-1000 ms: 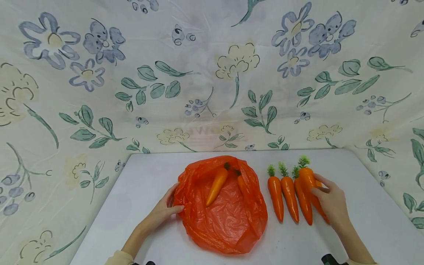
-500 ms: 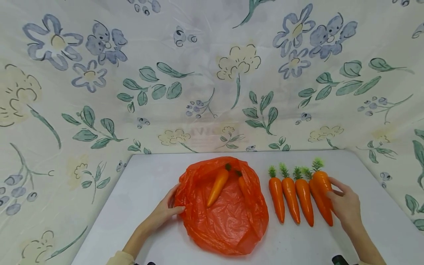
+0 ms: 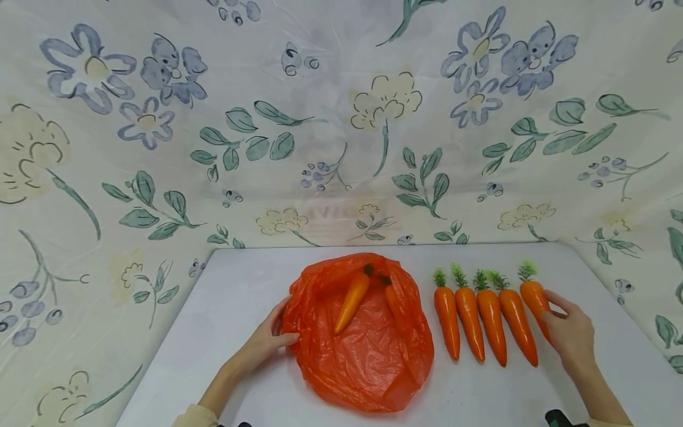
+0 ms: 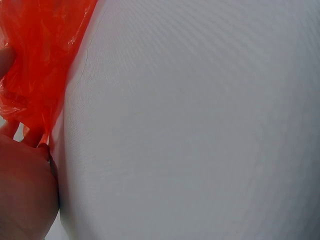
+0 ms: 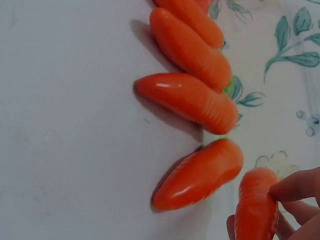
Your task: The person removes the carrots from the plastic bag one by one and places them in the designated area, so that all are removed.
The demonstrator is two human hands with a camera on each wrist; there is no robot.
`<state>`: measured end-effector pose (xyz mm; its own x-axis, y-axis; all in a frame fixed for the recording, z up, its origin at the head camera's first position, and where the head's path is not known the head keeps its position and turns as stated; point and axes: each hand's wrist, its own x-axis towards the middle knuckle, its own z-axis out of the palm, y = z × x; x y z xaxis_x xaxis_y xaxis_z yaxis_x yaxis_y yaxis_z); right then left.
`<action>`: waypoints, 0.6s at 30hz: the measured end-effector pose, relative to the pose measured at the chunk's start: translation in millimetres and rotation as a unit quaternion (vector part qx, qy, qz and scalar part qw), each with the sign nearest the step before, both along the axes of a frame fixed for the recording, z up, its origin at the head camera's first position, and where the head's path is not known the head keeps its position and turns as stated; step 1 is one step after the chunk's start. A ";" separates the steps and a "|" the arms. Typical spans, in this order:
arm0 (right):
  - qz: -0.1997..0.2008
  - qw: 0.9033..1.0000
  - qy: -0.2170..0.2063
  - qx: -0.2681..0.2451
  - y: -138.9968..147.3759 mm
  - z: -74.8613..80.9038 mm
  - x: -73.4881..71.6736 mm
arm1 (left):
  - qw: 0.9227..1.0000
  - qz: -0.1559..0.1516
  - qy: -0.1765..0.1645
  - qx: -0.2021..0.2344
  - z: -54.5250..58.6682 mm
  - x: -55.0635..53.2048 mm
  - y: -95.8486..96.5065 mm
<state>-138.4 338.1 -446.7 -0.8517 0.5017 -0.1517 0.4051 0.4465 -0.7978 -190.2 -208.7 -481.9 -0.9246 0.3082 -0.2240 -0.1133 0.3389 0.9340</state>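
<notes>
An orange plastic bag [image 3: 368, 356] lies crumpled in the middle of the white table [image 3: 240, 284]. One carrot [image 3: 352, 299] shows at its mouth and a second [image 3: 392, 299] lies under the film. My left hand [image 3: 274, 338] pinches the bag's left edge, thumb on top; the left wrist view shows the bag [image 4: 40, 65] against my left hand [image 4: 25, 195]. Right of the bag several carrots [image 3: 469, 320] lie side by side, green tops away from me. My right hand [image 3: 560, 314] grips the rightmost carrot [image 3: 535, 299], the same carrot [image 5: 255, 210] being low at the table in the right wrist view.
Flowered cloth [image 3: 341, 118] hangs as a backdrop behind and to both sides of the table. Bare white tabletop [image 4: 200, 125] stretches left of the bag, and more of it lies in front of the carrots.
My right hand has carried its carrot rightward from over the row and brought it down at the row's right end. The left hand and bag have stayed put.
</notes>
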 end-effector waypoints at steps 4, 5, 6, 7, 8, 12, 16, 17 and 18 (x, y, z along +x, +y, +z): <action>0.006 1.000 -0.008 0.002 4.0 -4.2 1.0 | 1.000 -0.004 0.007 -0.002 0.1 0.1 -0.6; 0.009 1.000 -0.013 0.002 4.8 -5.5 1.3 | 1.000 -0.004 0.008 -0.002 -0.1 0.2 -0.6; 0.012 1.000 -0.019 0.002 5.5 -6.9 1.4 | 1.000 -0.004 0.008 -0.002 -0.3 0.2 -0.6; 0.013 1.000 -0.026 0.002 6.2 -8.3 1.3 | 1.000 -0.003 0.007 -0.002 -0.7 0.3 -0.5; 0.014 0.999 -0.033 0.003 6.7 -9.7 1.2 | 1.000 -0.003 0.005 -0.002 -0.7 0.4 -0.3; 0.018 0.998 -0.048 0.026 7.8 -15.2 -0.7 | 1.000 -0.004 0.002 -0.001 -1.5 0.2 -0.3; 0.025 0.997 -0.044 0.050 7.6 -18.9 -2.8 | 1.000 -0.007 0.007 -0.002 -1.4 0.0 -0.9; 0.026 0.997 -0.045 0.051 7.5 -19.3 -3.3 | 1.000 -0.007 0.009 -0.001 -1.2 0.1 -0.9; 0.029 0.997 -0.045 0.053 7.5 -19.6 -3.9 | 1.000 -0.008 0.010 -0.002 -0.6 0.3 -0.8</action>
<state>-142.3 345.6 -466.3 -0.8650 0.4693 -0.1775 0.4441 0.5513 -0.7063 -190.0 -209.6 -482.6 -0.9242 0.3216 -0.2061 -0.0889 0.3437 0.9349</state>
